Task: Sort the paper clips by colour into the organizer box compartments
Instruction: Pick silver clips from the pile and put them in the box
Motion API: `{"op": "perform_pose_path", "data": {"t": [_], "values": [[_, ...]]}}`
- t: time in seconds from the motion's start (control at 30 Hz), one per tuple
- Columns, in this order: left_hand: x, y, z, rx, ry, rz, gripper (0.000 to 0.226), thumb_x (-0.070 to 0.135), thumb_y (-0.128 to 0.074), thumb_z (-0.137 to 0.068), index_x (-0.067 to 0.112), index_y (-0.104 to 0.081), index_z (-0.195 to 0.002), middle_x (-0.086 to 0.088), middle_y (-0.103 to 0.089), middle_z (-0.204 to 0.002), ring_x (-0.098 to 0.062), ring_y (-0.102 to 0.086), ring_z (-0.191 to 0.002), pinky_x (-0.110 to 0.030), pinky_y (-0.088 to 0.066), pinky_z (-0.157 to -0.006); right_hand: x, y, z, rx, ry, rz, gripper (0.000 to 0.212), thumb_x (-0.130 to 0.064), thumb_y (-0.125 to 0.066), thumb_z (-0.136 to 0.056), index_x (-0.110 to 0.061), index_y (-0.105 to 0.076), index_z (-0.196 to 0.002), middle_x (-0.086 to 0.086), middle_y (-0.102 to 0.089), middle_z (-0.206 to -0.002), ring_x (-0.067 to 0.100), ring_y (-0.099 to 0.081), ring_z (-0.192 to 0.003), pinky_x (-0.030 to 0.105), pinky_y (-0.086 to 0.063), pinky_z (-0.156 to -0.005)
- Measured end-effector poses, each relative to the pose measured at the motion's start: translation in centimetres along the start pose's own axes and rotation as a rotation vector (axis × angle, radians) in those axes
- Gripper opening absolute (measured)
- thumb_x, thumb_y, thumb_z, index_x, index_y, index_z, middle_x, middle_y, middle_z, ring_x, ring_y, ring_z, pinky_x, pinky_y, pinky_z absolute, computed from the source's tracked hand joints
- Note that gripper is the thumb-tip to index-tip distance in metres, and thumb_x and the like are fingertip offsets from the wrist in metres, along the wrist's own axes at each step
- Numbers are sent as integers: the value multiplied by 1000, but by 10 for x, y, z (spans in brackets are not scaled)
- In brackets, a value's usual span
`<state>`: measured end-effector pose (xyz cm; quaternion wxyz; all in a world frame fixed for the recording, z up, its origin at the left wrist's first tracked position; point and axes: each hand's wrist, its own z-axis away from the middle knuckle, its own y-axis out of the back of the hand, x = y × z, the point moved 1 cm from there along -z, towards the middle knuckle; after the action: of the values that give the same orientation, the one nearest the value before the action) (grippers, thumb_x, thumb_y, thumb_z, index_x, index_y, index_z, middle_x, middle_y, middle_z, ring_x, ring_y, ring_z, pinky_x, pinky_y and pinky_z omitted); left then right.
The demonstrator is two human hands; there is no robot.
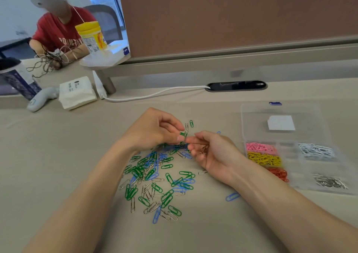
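A loose pile of green, blue and silver paper clips (155, 177) lies on the beige table in front of me. My left hand (155, 129) pinches a green clip (183, 134) between thumb and fingers above the pile's far edge. My right hand (215, 152) is palm up beside it, its fingers curled round several silver clips (204, 149), its fingertips touching the green clip. The clear organizer box (290, 154) stands to the right with pink clips (260, 147), yellow clips (263, 158), red clips (279, 173), white clips (315, 151) and silver clips (329, 182) in separate compartments.
The box's open lid (280, 122) lies flat behind it. One blue clip (232, 196) lies apart near my right forearm. A white cable (155, 95), a tissue pack (77, 95), a controller (41, 98) and a dark bottle (17, 78) sit at the back left. Another person sits beyond.
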<state>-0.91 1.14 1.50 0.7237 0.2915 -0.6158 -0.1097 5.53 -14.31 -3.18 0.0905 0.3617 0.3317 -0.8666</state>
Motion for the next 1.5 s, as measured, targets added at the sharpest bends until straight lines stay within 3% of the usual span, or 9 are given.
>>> {"op": "perform_pose_path", "data": {"t": [0.27, 0.43, 0.6, 0.73, 0.97, 1.13, 1.27, 1.4, 1.5], "values": [[-1, 0, -1, 15, -23, -124, 12, 0, -77, -78, 0, -74, -90, -18, -73, -77, -17, -67, -63, -21, -56, -64, 2, 1, 0, 25, 16, 60, 24, -7, -50, -94, 2, -66, -78, 5, -53, -54, 9, -42, -39, 15, -26, -31], [-14, 4, -6, 63, -44, -462, 6, 17, -79, -79, 22, -76, -81, 6, -72, -81, -8, -64, -69, -17, -48, -65, 0, 5, -3, 52, 48, 32, 23, -13, -49, -94, -8, -61, -74, -3, -34, -53, 5, -22, -35, 16, -11, -29], [-20, -22, -8, 68, -174, -520, 8, 31, -80, -77, 27, -76, -82, 7, -61, -83, 0, -51, -67, -20, -42, -68, -6, 12, -7, 120, 146, -91, 22, -16, -47, -92, -16, -46, -70, -8, -17, -45, 6, -10, -31, 12, -8, -32], [-22, -36, -8, 13, -189, -505, 8, 25, -77, -80, 23, -77, -88, 4, -66, -84, -1, -53, -66, -24, -47, -71, -8, 16, -10, 124, 156, -118, 22, -18, -47, -91, -18, -44, -70, -8, -16, -46, 6, -9, -32, 12, -8, -33], [-20, -37, -8, 7, -146, -562, 4, 18, -72, -84, 19, -73, -81, 10, -66, -78, 4, -51, -61, -16, -38, -61, -9, 19, -11, 131, 138, -110, 21, -18, -47, -91, -16, -47, -70, -6, -20, -52, 7, -12, -36, 14, -10, -32], [-5, -28, -5, 126, -227, -370, 10, 19, -73, -84, 23, -71, -76, 8, -70, -73, -11, -59, -65, -21, -47, -65, -10, 17, -9, 128, 41, -87, 29, -21, -46, -95, -7, -58, -73, 0, -37, -52, 7, -23, -35, 14, -16, -29], [13, -36, 0, 59, -293, -316, 7, 21, -75, -82, 24, -73, -76, 9, -71, -77, -10, -56, -63, -16, -43, -61, -9, 14, -7, 29, -70, -89, 40, -26, -42, -99, 2, -61, -76, 9, -45, -57, 9, -29, -35, 15, -22, -27], [7, -20, -26, 255, -164, -312, 9, 24, -72, -85, 21, -73, -77, 8, -70, -74, -4, -59, -61, -13, -45, -60, -11, 16, -9, 46, -65, -122, 34, -21, -44, -96, -7, -52, -66, 0, -37, -50, 5, -21, -28, 12, -13, -25], [-8, -8, -54, 237, 49, -511, 17, 33, -76, -81, 19, -71, -74, 7, -70, -74, -8, -64, -73, -19, -49, -67, -14, 18, -9, 73, -39, -139, 35, -22, -46, -94, -16, -42, -60, -7, -22, -46, 5, -13, -29, 10, -9, -28]]}}
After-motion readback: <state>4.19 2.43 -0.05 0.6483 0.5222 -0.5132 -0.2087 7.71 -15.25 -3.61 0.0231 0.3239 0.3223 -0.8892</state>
